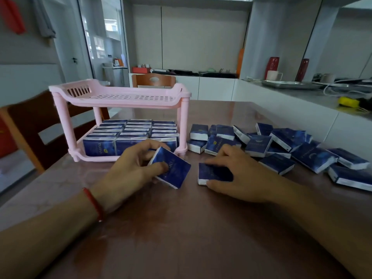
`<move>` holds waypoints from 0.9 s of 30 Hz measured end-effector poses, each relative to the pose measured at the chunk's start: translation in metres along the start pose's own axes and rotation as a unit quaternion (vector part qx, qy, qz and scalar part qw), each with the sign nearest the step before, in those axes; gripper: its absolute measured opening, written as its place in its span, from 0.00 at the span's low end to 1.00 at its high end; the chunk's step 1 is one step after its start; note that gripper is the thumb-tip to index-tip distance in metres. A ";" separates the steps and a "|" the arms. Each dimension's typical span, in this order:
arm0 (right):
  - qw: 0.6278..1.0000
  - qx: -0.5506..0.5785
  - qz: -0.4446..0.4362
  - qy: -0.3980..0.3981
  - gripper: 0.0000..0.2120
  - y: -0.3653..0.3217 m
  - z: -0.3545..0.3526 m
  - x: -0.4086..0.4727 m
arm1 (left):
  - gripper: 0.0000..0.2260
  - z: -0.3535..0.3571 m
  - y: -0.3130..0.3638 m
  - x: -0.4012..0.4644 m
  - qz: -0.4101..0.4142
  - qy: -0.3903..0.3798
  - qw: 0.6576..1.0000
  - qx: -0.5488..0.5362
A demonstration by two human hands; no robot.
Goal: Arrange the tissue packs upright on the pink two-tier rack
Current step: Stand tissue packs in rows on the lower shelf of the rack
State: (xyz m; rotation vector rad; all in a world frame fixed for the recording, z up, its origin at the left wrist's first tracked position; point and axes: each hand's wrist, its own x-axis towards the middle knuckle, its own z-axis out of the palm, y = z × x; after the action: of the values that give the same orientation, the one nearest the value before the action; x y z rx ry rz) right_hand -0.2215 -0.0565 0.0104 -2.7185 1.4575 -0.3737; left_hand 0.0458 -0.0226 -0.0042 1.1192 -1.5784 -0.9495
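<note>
The pink two-tier rack (120, 97) stands on the brown table at the left. Its lower tier is packed with several upright blue tissue packs (130, 133); its top tier holds nothing. My left hand (130, 168) grips a tilted blue tissue pack (175, 172) just in front of the rack's right leg. My right hand (241, 176) holds another blue tissue pack (211, 173) lying flat on the table, fingers on its far edge and thumb on its near edge. A loose heap of blue packs (281, 146) lies to the right.
Wooden chairs stand at the left (26, 127) and behind the rack (154, 80). A white counter (302, 101) on the right carries a metal tray, mugs, red vases and cables. The brown table (181, 228) stretches toward me.
</note>
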 end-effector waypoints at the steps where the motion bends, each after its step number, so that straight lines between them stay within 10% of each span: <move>1: 1.000 0.020 0.004 -0.010 0.30 -0.001 -0.003 -0.005 | 0.13 0.000 -0.001 -0.001 0.000 -0.001 1.000 -0.005; 10: 0.933 0.352 -0.054 0.060 0.19 -0.023 -0.028 -0.022 | 0.17 0.007 0.006 -0.002 0.056 0.027 0.997 -0.046; 18: 0.918 0.385 -0.055 -0.072 0.35 -0.056 -0.038 0.018 | 0.12 0.005 0.017 -0.011 0.116 0.001 0.993 -0.003; 27: 0.937 0.344 -0.025 0.055 0.32 -0.060 0.014 0.027 | 0.30 -0.011 0.019 -0.012 0.092 -0.105 0.982 0.127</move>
State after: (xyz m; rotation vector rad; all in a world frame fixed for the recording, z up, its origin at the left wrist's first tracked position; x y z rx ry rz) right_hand -0.1551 -0.0462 0.0103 -2.1875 1.0066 -0.8612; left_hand 0.0542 -0.0067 0.0130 1.0466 -1.9822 -0.7764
